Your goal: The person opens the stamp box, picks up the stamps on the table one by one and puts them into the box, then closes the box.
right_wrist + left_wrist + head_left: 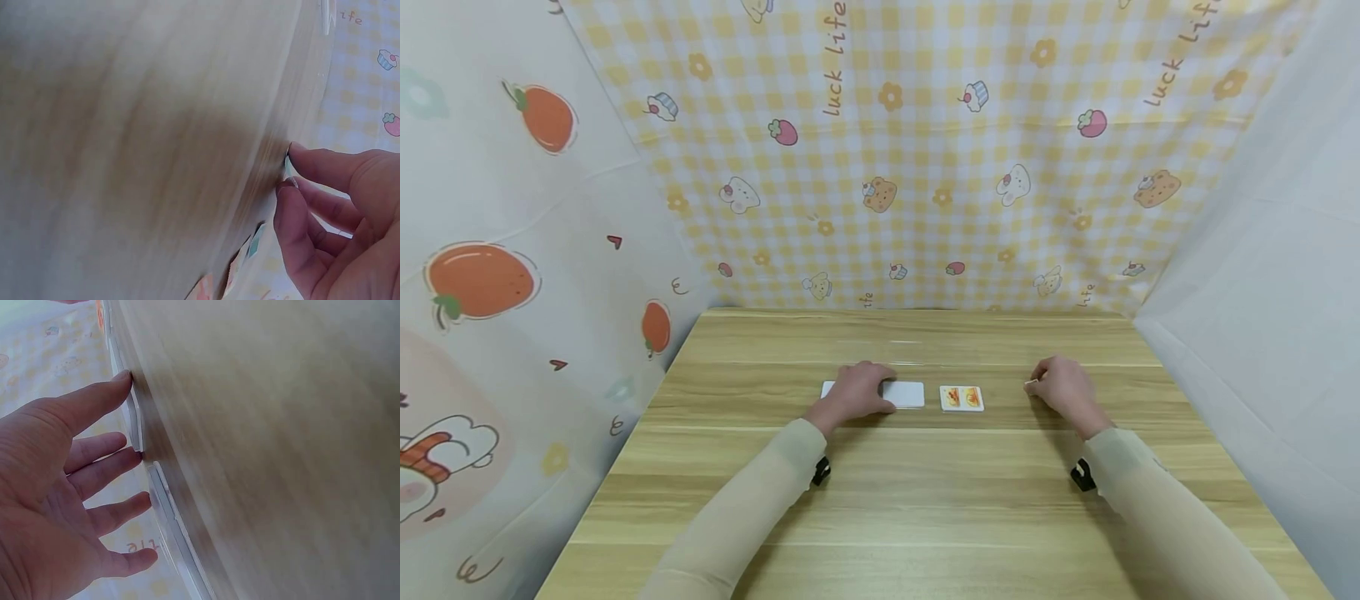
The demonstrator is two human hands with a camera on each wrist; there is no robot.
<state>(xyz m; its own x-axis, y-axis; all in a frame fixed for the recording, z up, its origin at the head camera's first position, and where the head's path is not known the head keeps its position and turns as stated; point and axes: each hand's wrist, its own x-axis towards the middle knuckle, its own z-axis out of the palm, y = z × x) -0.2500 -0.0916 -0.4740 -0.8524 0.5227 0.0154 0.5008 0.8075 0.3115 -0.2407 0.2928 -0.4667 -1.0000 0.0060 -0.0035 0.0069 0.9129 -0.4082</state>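
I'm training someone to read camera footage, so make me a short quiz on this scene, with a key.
1. Multiple choice: what colours dominate the pictures on the printed card?
A) blue and purple
B) orange and yellow
C) black and grey

2. True or false: in the head view, the printed card lies on the wooden table between the left hand and the right hand.

3. Short answer: which hand pinches a small pale piece?

Key:
1. B
2. True
3. The right hand
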